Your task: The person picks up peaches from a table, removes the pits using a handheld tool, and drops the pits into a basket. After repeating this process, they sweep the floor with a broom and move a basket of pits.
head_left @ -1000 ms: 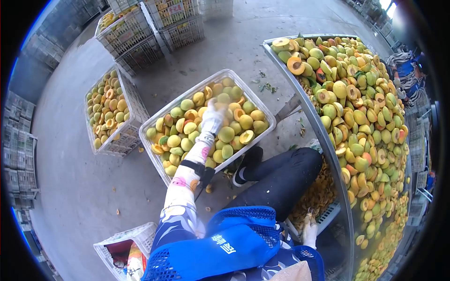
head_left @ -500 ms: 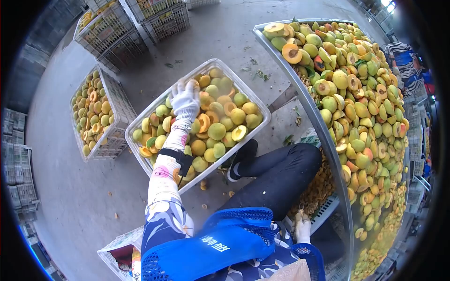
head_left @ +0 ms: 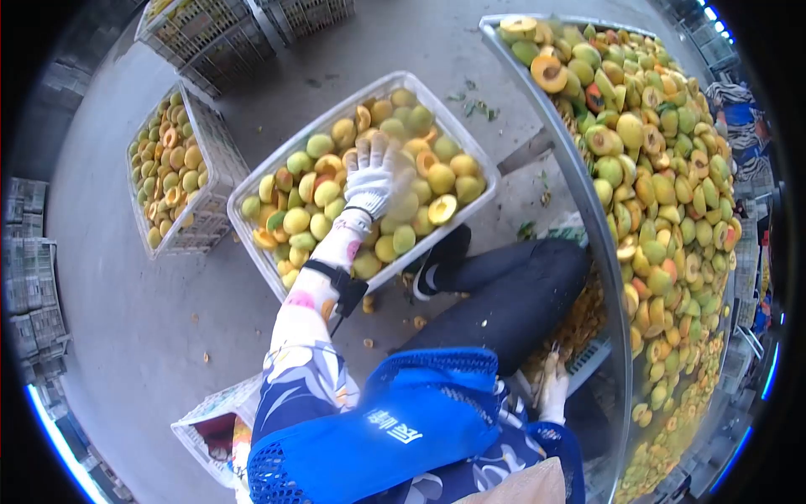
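My left hand [head_left: 369, 179], in a white glove with tan fingertips, lies palm down on the fruit in a white crate [head_left: 491, 175]. Its fingers are spread and nothing is gripped in them. The crate holds whole and halved yellow-green fruit [head_left: 296, 221]. Low at the right, my right hand [head_left: 552, 385], also gloved, is beside the metal rim of the large table and above a green basket [head_left: 588, 363] of small brown pieces. Its fingers are too small and partly hidden to read.
A metal-edged table [head_left: 579, 175] heaped with halved fruit fills the right side. Another fruit crate [head_left: 220, 160] stands at the left, with stacked crates [head_left: 214, 50] behind. A white crate [head_left: 197, 433] sits at the lower left. Leaves [head_left: 478, 107] litter the floor.
My left hand has moved right across the fruit, toward the middle of the crate. The view has shifted, so the crates and my legs appear higher. My right hand remains near the green basket.
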Demonstrator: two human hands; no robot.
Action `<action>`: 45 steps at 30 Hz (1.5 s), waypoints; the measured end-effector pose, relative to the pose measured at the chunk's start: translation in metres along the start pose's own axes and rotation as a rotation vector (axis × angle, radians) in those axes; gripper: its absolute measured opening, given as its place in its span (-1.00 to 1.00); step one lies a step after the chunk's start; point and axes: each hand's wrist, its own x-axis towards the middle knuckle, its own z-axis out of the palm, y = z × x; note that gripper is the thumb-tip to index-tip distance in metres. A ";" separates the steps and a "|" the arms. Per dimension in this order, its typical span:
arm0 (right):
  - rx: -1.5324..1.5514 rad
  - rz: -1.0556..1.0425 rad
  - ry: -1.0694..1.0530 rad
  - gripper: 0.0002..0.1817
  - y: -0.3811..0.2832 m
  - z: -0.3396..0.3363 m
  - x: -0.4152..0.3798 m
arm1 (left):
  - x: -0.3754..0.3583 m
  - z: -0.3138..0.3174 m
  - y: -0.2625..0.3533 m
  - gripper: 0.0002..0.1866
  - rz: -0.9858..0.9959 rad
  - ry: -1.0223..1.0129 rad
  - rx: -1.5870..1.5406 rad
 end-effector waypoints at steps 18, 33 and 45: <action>0.106 -0.366 0.170 -0.48 -0.012 -0.040 -0.020 | -0.270 -0.066 0.037 -0.76 -0.364 -0.310 -1.074; 0.241 -0.303 0.190 -0.58 0.017 -0.038 -0.035 | -0.033 -0.011 0.088 -0.69 0.012 -0.159 -0.661; 0.227 -0.235 0.136 -0.61 0.020 -0.032 -0.029 | -0.007 -0.023 0.081 -0.71 0.284 -0.309 0.008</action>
